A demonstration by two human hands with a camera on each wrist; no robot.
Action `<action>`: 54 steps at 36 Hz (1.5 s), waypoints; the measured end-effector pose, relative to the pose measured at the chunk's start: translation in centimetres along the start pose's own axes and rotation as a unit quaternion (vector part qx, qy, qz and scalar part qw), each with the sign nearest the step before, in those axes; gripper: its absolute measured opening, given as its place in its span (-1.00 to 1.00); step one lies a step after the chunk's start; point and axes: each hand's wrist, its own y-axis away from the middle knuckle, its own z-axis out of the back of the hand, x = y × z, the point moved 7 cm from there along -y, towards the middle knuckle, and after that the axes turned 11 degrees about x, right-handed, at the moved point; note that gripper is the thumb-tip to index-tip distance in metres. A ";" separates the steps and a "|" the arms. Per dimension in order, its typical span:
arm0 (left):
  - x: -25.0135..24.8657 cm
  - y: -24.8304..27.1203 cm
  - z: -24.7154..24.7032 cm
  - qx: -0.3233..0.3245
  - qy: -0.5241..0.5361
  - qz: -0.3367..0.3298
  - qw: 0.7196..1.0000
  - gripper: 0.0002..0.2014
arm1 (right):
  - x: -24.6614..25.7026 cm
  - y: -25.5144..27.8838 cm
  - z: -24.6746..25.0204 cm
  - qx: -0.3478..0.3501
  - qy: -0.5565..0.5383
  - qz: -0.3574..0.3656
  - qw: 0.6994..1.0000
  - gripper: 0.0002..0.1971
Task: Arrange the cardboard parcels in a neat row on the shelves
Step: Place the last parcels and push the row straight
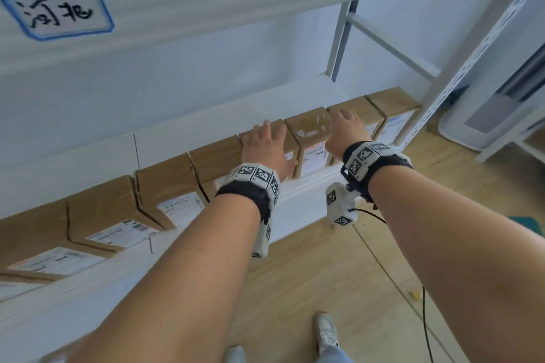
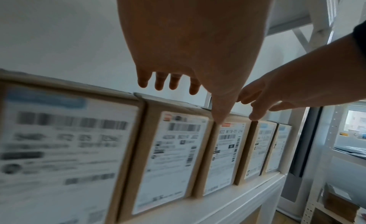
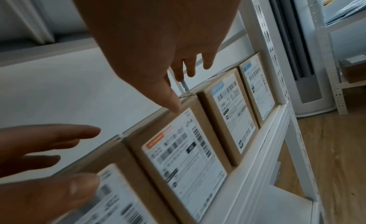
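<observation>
Several brown cardboard parcels with white labels stand in a row on the white shelf (image 1: pixel 300 194). My left hand (image 1: pixel 274 144) is spread over the top of one parcel (image 1: pixel 290 141), fingers straight, with its thumb (image 3: pixel 65 191) at that parcel's front face. The neighbouring parcel (image 1: pixel 309 130) has torn tape on top and an orange-headed label (image 3: pixel 184 157). My right hand (image 1: pixel 342 130) reaches over it and the parcel beyond, fingers extended, thumb tip (image 3: pixel 174 105) at its top front edge. Neither hand grips anything. The left wrist view shows both hands, left (image 2: pixel 198 63) and right (image 2: pixel 287 89).
Two blue-labelled parcels (image 3: pixel 233 113) close the row by the perforated upright (image 1: pixel 472 62). A handwritten label (image 1: pixel 56 10) marks the shelf above. A tall white appliance (image 1: pixel 486 115) stands at the right. On the wood floor are a black cable (image 1: pixel 424 318) and my shoes (image 1: pixel 326 330).
</observation>
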 end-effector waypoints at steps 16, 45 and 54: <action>-5.6 -4.4 -0.9 -0.004 0.060 0.077 0.995 -0.35 | -7.4 -4.5 1.0 0.016 0.072 0.098 0.992 -0.34; -13.8 -7.5 0.9 -0.013 0.031 0.035 0.999 -0.18 | -14.7 -6.6 5.2 -0.020 0.047 0.028 0.998 -0.27; -15.1 -8.6 -0.2 -0.006 0.038 0.027 0.999 -0.47 | -15.8 -7.9 4.3 0.020 0.036 0.032 0.999 -0.33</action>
